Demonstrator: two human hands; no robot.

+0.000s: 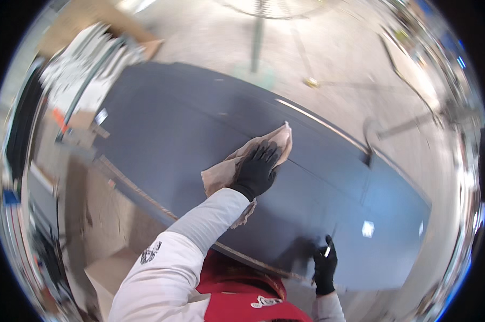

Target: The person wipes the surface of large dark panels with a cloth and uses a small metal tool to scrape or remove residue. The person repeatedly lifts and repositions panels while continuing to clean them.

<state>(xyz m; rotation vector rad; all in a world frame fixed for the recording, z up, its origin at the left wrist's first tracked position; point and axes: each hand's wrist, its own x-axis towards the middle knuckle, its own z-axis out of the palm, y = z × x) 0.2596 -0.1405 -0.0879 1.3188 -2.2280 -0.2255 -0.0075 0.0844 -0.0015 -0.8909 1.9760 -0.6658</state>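
Note:
My left hand [258,171], in a black glove, lies flat on a crumpled beige-pink cloth [220,175], fingers pressed down on it. The cloth rests on a large dark blue-grey panel [166,108] with a thin dark line running across its face. Near the panel's front edge, to the right, my right hand [325,265], also black-gloved, holds a small thin tool [327,251] with a white part. The fingers hide much of this tool, and I cannot tell its exact kind. A bright reflection shows on the panel at the right.
Stacked white material [85,60] and a grey metal bar [91,76] stand beyond the panel's left end. Behind the panel are a floor stand's green-grey pole [257,44] and a dark hooked object [368,155] at its far edge. A cardboard box [109,273] sits at lower left.

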